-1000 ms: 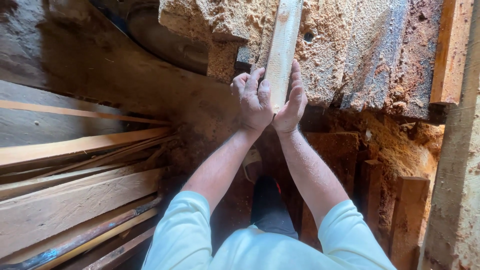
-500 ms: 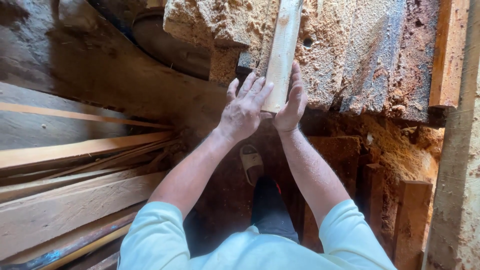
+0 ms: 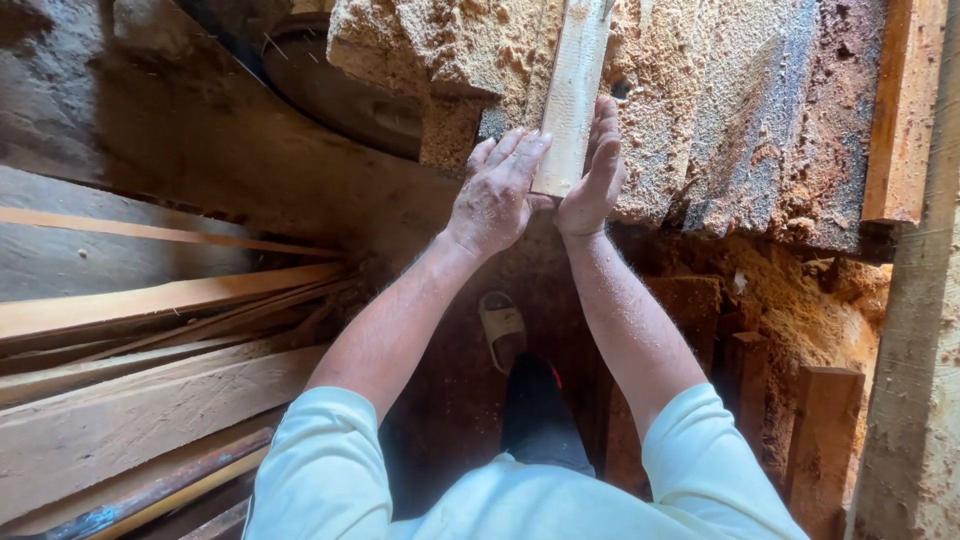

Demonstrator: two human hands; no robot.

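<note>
A pale wooden slat (image 3: 572, 95) lies lengthwise on a sawdust-covered saw table (image 3: 720, 130), running away from me. My left hand (image 3: 497, 190) presses flat against the slat's near left side, fingers spread upward. My right hand (image 3: 596, 170) cups the slat's near right edge and end. Both forearms reach forward from light blue sleeves. The slat's far end runs out of the frame's top.
Long wooden planks (image 3: 150, 380) and thin strips are stacked at the left. A board (image 3: 905, 110) stands along the table's right side, with a thick beam (image 3: 915, 400) below it. Short wood blocks (image 3: 825, 430) and sawdust lie under the table. My sandalled foot (image 3: 500, 325) is on the floor.
My left hand has opened and slid up along the slat's left side. The slat has moved slightly forward on the table. The view has shifted a little.
</note>
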